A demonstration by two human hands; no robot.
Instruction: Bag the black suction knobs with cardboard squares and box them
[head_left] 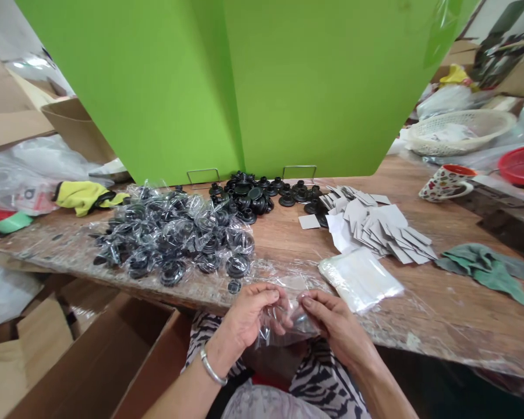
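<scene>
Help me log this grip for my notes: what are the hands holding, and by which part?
The left hand and right hand together hold a clear plastic bag, each pinching it between thumb and fingers along its upper edge; whether that edge is the bag's mouth cannot be told.

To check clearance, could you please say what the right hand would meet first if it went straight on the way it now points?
The right hand would meet the clear plastic bag first, then probably the left hand; depth is unclear.
</scene>
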